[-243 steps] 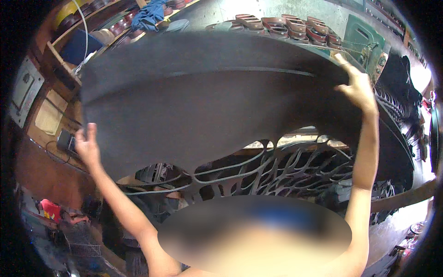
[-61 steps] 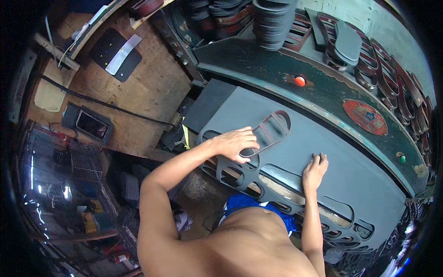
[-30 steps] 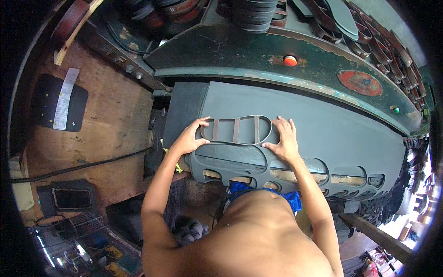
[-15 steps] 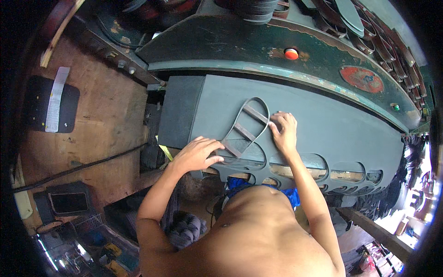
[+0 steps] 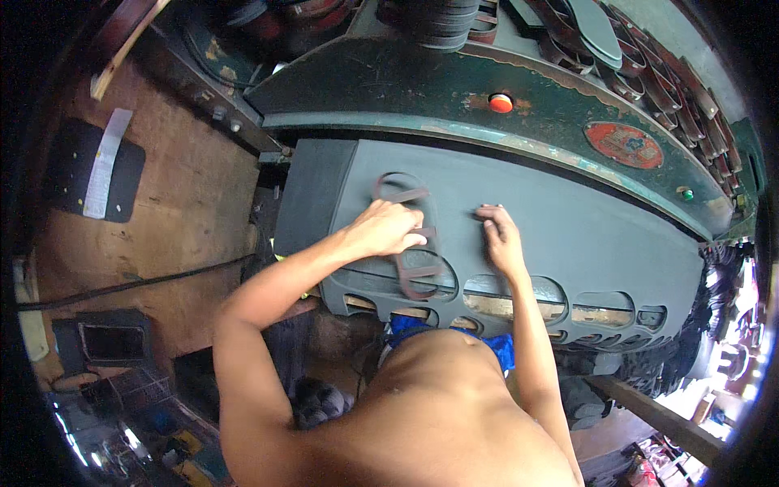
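my left hand (image 5: 388,231) fingers curled on the dark sole-shaped metal cutting frame (image 5: 410,235) | right hand (image 5: 501,239) flat, holding nothing, on the grey rubber sheet (image 5: 568,235) | frame likely stiff, sharp-edged; grip its crossbars

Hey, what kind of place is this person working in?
Probably a small footwear workshop. A grey rubber sheet with sole-shaped holes lies on a green press machine. The left hand holds a sole-shaped metal cutting die, and stacked soles sit above.
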Demonstrator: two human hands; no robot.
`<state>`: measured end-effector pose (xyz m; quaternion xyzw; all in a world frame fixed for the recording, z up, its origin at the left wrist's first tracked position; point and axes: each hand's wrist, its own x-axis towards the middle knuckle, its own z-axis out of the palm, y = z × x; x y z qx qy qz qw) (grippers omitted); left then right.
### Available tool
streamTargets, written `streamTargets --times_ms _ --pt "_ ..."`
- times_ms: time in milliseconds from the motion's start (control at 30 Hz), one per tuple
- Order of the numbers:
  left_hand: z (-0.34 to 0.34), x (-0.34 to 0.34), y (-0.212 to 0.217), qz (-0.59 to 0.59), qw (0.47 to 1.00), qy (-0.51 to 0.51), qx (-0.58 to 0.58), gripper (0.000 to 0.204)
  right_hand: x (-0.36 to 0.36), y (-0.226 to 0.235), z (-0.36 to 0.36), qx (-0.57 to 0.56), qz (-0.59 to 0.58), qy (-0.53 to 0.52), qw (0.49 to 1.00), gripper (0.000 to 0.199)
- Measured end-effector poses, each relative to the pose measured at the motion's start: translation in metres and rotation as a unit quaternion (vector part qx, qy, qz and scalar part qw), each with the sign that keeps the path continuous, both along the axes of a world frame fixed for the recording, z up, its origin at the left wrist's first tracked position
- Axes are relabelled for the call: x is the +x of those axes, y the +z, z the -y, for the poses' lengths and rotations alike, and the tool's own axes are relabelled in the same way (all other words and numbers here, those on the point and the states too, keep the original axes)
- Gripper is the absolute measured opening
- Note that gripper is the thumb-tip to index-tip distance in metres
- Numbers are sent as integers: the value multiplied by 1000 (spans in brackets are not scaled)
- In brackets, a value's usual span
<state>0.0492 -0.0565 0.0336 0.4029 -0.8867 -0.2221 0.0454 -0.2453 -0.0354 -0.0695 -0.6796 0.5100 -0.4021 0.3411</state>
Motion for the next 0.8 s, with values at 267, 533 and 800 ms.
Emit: streamTargets --times_ms 267,533,800 --pt "-23 3 -30 -158 905 391 52 39 0 6 -8 -94 -113 69 987 84" --pt "-52 62 -24 -147 906 366 -156 36 29 26 -8 -55 -281 53 957 102" --pt "-85 135 -66 -157 938 310 -6 74 32 25 -4 -46 -266 45 962 78"
